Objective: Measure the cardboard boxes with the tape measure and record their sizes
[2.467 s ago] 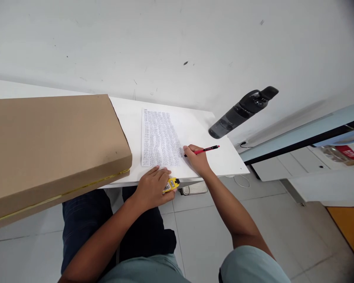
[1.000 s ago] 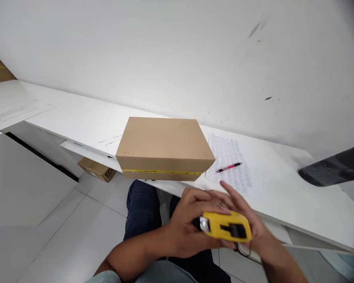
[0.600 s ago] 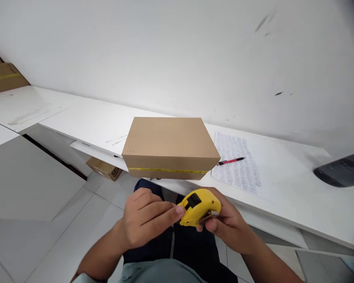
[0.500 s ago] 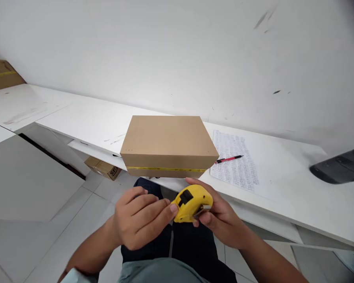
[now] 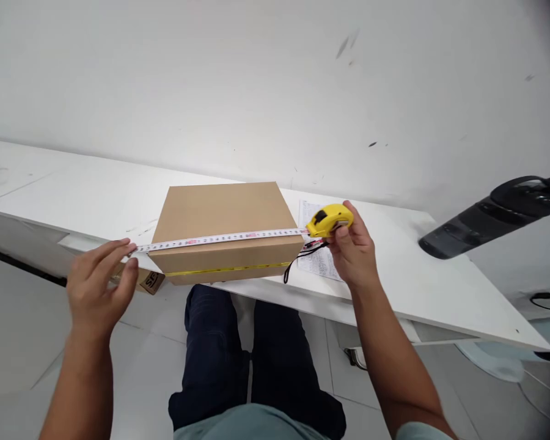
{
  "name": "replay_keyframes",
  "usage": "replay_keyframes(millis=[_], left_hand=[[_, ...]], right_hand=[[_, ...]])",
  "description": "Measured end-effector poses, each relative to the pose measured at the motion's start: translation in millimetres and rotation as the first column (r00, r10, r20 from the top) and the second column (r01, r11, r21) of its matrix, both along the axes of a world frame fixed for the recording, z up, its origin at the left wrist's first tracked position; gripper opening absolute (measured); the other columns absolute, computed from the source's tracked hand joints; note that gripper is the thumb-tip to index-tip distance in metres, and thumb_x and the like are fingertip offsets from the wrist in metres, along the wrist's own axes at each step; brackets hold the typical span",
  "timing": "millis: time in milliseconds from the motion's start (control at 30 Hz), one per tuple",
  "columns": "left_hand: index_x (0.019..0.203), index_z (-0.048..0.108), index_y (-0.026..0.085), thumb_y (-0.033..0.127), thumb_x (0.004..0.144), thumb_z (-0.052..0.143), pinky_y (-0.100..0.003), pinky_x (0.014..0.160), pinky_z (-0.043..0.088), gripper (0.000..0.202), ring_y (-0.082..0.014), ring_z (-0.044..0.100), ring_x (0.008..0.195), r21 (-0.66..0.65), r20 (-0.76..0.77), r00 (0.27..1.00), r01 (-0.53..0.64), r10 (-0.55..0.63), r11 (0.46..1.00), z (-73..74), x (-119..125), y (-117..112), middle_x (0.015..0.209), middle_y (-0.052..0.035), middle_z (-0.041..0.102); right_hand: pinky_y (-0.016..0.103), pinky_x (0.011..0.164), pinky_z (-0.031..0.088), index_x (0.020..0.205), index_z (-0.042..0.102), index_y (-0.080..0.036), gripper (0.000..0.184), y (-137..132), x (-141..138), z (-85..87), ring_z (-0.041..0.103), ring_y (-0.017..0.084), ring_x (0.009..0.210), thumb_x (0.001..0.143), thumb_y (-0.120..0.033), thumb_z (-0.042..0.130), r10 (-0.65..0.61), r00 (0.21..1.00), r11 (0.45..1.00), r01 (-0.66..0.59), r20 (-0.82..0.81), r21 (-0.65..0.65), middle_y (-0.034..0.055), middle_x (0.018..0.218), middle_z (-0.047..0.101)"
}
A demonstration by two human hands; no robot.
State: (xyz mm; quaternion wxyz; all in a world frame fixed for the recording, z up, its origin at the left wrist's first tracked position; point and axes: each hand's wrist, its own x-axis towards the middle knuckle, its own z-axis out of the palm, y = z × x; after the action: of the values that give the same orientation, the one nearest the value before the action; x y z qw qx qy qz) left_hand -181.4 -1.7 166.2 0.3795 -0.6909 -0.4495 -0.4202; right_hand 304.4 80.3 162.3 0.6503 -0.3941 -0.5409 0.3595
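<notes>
A brown cardboard box (image 5: 224, 211) with a yellow strip round its side rests at the front of the white desk (image 5: 394, 287). Across its top, close to the front edge, runs the white blade (image 5: 220, 238) of a tape measure. My right hand (image 5: 355, 253) grips the yellow tape measure case (image 5: 330, 220) just past the box's right end; a black wrist strap (image 5: 297, 260) dangles from it. Beyond the left end, my left hand (image 5: 101, 284) pinches the free tip of the blade between fingers and thumb.
Behind the case lies a written sheet of paper (image 5: 323, 263), partly covered, with a pen on it. A black bottle (image 5: 467, 223) stands farther right. Below the desk, on the floor at left, sits a smaller carton (image 5: 151, 280). The white wall (image 5: 238, 91) backs the desk.
My hands have moved apart, left and right, drawing the blade out of the case. The tape now spans the top of the box. My view has shifted to the right.
</notes>
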Motion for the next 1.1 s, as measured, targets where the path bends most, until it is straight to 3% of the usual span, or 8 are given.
replay_keyframes(millis=[167,333,533,600,700,833,967,1100], left_hand=[[0.132,0.065,0.032,0.025,0.087,0.075,-0.038,0.092,0.059,0.047,-0.0186,0.073,0.104,-0.117,-0.08,0.99,0.103,-0.113,0.988,21.9,45.6,-11.3,0.128,0.0047,0.074],[0.109,0.074,0.028,0.021,0.086,0.076,-0.04,0.092,0.058,0.023,-0.02,0.075,0.096,-0.178,0.048,0.995,0.097,-0.09,0.979,31.0,37.0,-10.3,0.108,0.0028,0.081],[0.096,0.076,0.025,0.028,0.081,0.077,-0.044,0.09,0.054,0.015,-0.0242,0.069,0.092,0.319,0.11,0.99,-0.118,0.087,0.94,18.1,34.5,-52.2,0.092,-0.0023,0.079],[0.089,0.076,0.028,0.022,0.075,0.083,-0.042,0.098,0.051,0.017,-0.0251,0.065,0.104,0.355,-0.056,0.998,0.023,-0.004,0.935,11.0,69.4,-74.2,0.089,-0.0007,0.077],[0.079,0.075,0.033,0.02,0.073,0.089,-0.036,0.108,0.046,0.02,-0.0155,0.06,0.087,0.036,-0.239,0.915,0.344,-0.326,0.938,3.7,142.0,-90.8,0.086,0.0071,0.075],[0.082,0.072,0.03,0.026,0.079,0.086,-0.033,0.102,0.048,0.016,-0.0135,0.061,0.082,-0.073,0.002,0.904,0.428,-0.429,0.901,1.2,207.6,-73.3,0.078,0.0083,0.076],[0.094,0.07,0.029,0.057,0.084,0.077,-0.039,0.11,0.043,0.031,-0.0162,0.063,0.084,-0.016,0.001,0.922,0.388,-0.388,0.922,9.8,227.1,-35.2,0.08,0.0046,0.076],[0.121,0.067,0.023,0.08,0.082,0.061,-0.056,0.122,0.026,0.069,-0.0283,0.063,0.112,-0.213,-0.08,0.979,0.166,-0.186,0.963,31.5,254.7,4.0,0.119,-0.0103,0.074]], right_hand=[[0.035,0.076,0.056,0.149,0.053,-0.035,0.069,-8.2,-13.1,-0.4,0.06,0.02,0.084,0.087,-0.061,0.07,0.036,0.995,0.999,-0.036,0.091,0.004,0.007,0.12,0.065],[0.028,0.068,0.054,0.139,0.063,-0.039,0.057,1.8,-4.9,3.0,0.056,0.012,0.071,0.086,-0.053,0.077,0.069,0.997,0.997,-0.067,-0.041,0.038,-0.0006,0.104,0.066],[0.026,0.059,0.053,0.132,0.069,-0.037,0.047,-41.7,12.7,14.5,0.056,0.012,0.064,0.087,-0.047,0.077,0.066,0.99,0.989,-0.049,-0.123,0.136,0.0009,0.097,0.068],[0.029,0.064,0.057,0.136,0.068,-0.033,0.048,-68.7,7.0,15.1,0.065,0.018,0.078,0.09,-0.044,0.076,0.112,0.992,0.978,-0.101,-0.052,0.181,0.0055,0.105,0.071],[0.033,0.071,0.061,0.142,0.063,-0.033,0.05,-101.6,-15.7,13.7,0.069,0.022,0.089,0.093,-0.042,0.072,0.337,0.933,0.909,-0.358,0.128,0.213,0.0074,0.107,0.073],[0.032,0.076,0.061,0.141,0.062,-0.037,0.048,-117.2,-40.6,5.3,0.07,0.021,0.09,0.094,-0.038,0.072,0.472,0.852,0.85,-0.508,0.226,0.141,0.0054,0.109,0.073],[0.031,0.075,0.059,0.135,0.067,-0.033,0.045,-111.0,-36.3,-13.0,0.07,0.02,0.092,0.091,-0.039,0.075,0.301,0.951,0.953,-0.302,0.071,0.003,0.0067,0.115,0.074],[0.026,0.061,0.051,0.115,0.071,-0.024,0.039,-100.3,-31.4,-31.3,0.057,0.012,0.065,0.087,-0.051,0.077,0.028,0.98,0.994,-0.049,-0.199,-0.099,0.0014,0.089,0.069]])
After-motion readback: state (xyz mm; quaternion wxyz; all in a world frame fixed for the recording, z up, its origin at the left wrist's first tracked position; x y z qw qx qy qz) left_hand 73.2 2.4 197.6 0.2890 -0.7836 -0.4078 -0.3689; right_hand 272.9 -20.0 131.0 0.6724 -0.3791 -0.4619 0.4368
